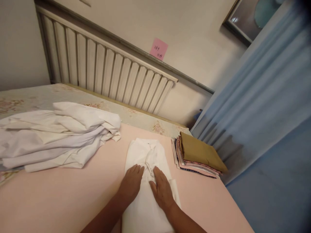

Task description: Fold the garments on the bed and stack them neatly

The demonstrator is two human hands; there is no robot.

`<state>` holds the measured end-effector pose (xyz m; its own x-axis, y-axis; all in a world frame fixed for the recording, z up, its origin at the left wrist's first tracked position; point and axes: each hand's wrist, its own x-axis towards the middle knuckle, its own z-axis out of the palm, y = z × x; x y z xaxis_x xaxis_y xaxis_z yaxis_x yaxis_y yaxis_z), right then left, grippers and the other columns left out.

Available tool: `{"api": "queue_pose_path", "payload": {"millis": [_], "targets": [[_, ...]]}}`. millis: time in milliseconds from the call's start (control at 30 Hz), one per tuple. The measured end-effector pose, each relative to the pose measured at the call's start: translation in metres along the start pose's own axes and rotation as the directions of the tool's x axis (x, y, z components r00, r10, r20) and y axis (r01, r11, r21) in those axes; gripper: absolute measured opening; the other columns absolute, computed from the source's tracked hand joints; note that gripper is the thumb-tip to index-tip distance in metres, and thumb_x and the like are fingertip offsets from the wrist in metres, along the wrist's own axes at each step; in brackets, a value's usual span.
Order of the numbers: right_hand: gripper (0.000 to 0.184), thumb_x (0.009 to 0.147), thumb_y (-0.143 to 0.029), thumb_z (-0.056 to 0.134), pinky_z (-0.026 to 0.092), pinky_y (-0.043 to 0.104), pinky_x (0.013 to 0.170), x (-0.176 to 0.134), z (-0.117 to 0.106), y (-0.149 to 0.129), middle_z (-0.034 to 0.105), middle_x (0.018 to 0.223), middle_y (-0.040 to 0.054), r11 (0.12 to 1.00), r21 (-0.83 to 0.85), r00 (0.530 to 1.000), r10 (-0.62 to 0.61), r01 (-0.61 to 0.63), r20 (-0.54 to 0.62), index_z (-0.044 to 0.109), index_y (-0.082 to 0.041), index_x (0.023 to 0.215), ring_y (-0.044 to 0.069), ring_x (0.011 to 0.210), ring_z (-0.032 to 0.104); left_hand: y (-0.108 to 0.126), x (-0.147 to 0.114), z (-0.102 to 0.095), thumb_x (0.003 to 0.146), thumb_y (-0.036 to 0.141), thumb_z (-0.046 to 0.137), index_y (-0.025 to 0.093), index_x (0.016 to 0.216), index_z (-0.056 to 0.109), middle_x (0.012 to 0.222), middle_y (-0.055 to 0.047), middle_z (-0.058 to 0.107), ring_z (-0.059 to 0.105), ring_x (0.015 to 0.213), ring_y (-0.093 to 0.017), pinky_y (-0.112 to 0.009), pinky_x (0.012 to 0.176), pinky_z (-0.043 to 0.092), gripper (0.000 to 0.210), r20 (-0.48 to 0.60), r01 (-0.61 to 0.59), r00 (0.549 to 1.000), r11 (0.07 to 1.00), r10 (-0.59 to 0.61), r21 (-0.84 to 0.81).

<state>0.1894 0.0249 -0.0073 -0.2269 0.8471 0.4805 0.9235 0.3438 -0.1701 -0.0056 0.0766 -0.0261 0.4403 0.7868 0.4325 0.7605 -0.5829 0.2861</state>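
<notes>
A white shirt (145, 207), its sides folded inward into a long strip, lies on the pink sheet in front of me. Its collar end points away from me. My left hand (132, 183) rests flat on the shirt's left part, fingers stretched out. On the right, my right hand (162, 187) also lies on the cloth with its fingers extended and its thumb apart, touching a bunched fold near the middle. Neither hand grips the fabric. The underside of the shirt is hidden.
A loose heap of white clothes (60, 136) lies at the left. To the right sits a stack of folded cloths (201, 152), mustard-coloured on top. Behind the bed stand a radiator (109, 68) and a wall with a pink note (158, 49). A blue curtain (255, 97) hangs at the right.
</notes>
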Motion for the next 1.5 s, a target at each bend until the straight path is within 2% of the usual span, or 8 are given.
{"api": "queue_pose_path", "payload": {"millis": [300, 667, 933, 1267, 1367, 1500], "targets": [[0.043, 0.094, -0.029, 0.051, 0.043, 0.049, 0.108, -0.0004, 0.0006, 0.0014, 0.052, 0.141, 0.0104, 1.000, 0.020, 1.000, 0.009, -0.009, 0.001, 0.050, -0.020, 0.136, 0.026, 0.132, 0.046, -0.0003, 0.0006, 0.0006, 0.092, 0.011, 0.036, 0.017, 0.127, 0.058, 0.130, -0.010, 0.061, 0.051, 0.125, -0.026, -0.045, 0.105, 0.042, 0.042, -0.019, -0.008, 1.000, 1.000, 0.007, -0.012], [0.044, 0.093, -0.029, 0.052, 0.044, 0.050, 0.107, 0.0009, -0.0012, -0.0005, 0.055, 0.138, 0.0099, 1.000, 0.018, 1.000, -0.011, 0.012, -0.028, 0.051, -0.023, 0.136, 0.026, 0.129, 0.050, 0.0004, -0.0003, -0.0001, 0.092, 0.012, 0.038, 0.021, 0.120, 0.062, 0.130, -0.011, 0.061, 0.050, 0.127, -0.025, -0.047, 0.105, 0.042, 0.038, -0.038, -0.026, 0.999, 0.996, 0.023, -0.082], [0.044, 0.092, -0.030, 0.052, 0.044, 0.049, 0.107, 0.0005, 0.0000, 0.0002, 0.055, 0.138, 0.0105, 1.000, 0.014, 1.000, 0.014, -0.014, -0.017, 0.051, -0.021, 0.135, 0.026, 0.129, 0.050, 0.0025, 0.0015, -0.0046, 0.091, 0.010, 0.037, 0.021, 0.122, 0.061, 0.131, -0.009, 0.061, 0.050, 0.127, -0.025, -0.045, 0.105, 0.042, 0.041, -0.028, -0.008, 1.000, 0.997, 0.006, -0.076], [0.045, 0.092, -0.028, 0.052, 0.044, 0.051, 0.107, 0.0007, -0.0005, -0.0010, 0.054, 0.138, 0.0107, 1.000, 0.005, 1.000, 0.008, -0.008, -0.016, 0.050, -0.021, 0.136, 0.027, 0.130, 0.049, -0.0009, 0.0057, -0.0013, 0.090, 0.010, 0.035, 0.019, 0.123, 0.060, 0.131, -0.010, 0.061, 0.052, 0.126, -0.024, -0.045, 0.105, 0.044, 0.042, -0.130, 0.003, 0.991, 0.999, -0.008, -0.040], [0.045, 0.093, -0.029, 0.051, 0.044, 0.050, 0.107, 0.0007, -0.0002, -0.0006, 0.054, 0.138, 0.0105, 1.000, 0.003, 1.000, 0.010, -0.010, -0.009, 0.049, -0.021, 0.137, 0.026, 0.130, 0.049, -0.0017, 0.0044, 0.0017, 0.091, 0.010, 0.033, 0.017, 0.125, 0.059, 0.132, -0.012, 0.060, 0.051, 0.127, -0.025, -0.047, 0.105, 0.043, 0.043, -0.116, 0.004, 0.993, 0.998, -0.011, -0.062], [0.046, 0.093, -0.029, 0.051, 0.043, 0.050, 0.108, 0.0006, 0.0004, 0.0003, 0.054, 0.139, 0.0098, 1.000, 0.008, 1.000, 0.019, -0.019, 0.001, 0.048, -0.021, 0.138, 0.026, 0.130, 0.049, -0.0010, 0.0000, 0.0036, 0.092, 0.011, 0.034, 0.018, 0.127, 0.057, 0.132, -0.011, 0.061, 0.050, 0.128, -0.025, -0.047, 0.106, 0.041, 0.043, -0.041, -0.004, 0.999, 0.997, 0.001, -0.080]]}}
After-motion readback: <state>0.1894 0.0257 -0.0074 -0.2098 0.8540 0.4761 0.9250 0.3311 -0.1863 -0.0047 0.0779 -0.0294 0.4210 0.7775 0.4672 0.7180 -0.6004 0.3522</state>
